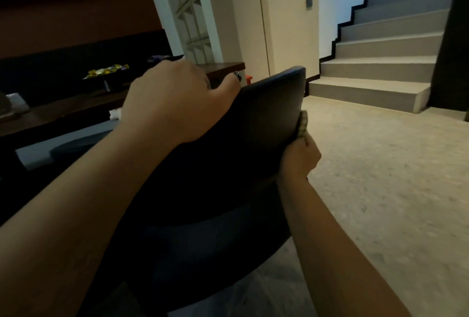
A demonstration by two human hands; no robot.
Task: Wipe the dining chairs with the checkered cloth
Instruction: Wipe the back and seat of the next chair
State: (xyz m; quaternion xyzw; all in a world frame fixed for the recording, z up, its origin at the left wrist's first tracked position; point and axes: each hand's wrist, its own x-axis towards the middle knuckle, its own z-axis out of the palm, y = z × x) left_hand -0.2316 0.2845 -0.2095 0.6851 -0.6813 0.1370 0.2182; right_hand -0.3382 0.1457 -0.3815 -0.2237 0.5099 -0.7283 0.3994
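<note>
A dark dining chair fills the middle of the view, its backrest seen from behind and its seat below. My left hand grips the top edge of the backrest, fingers curled over the far side, a dark ring on one finger. My right hand holds the checkered cloth bunched against the right side edge of the backrest. Only a small fold of the cloth shows above my fingers; the rest is hidden in the hand.
A dark wooden table stands to the left beyond the chair, with a dark tray of wrapped sweets on it. Tiled floor spreads to the right toward a staircase. A cream door is behind.
</note>
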